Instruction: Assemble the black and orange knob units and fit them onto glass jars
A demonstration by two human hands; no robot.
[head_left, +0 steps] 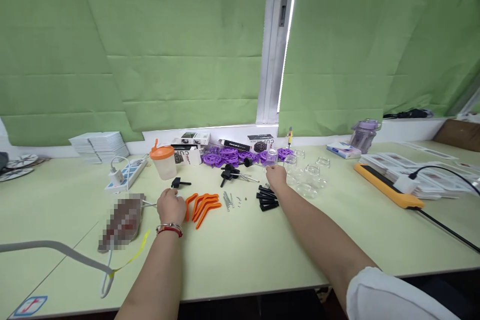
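Observation:
My left hand (171, 206) rests low over the table with its fingers curled; what they hold, if anything, is hidden. Just beyond it lies a black T-shaped part (180, 183), and to its right are several bent orange pieces (205, 206). My right hand (276, 178) reaches toward the middle, fingers closed at the end of a thin metal rod with a black head (248, 162). Black parts with metal rods (229, 174) lie in a pile between the hands. Below my right hand sits a bundle of black tubes (267, 199); silver screws (228, 200) lie left of them.
Purple spoked discs (228, 155) are heaped at the back before small boxes (195, 139). Clear plastic cups (312, 172) stand on the right. An orange-lidded cup (163, 161), a power strip (127, 176) and a gray bar (56, 246) are on the left.

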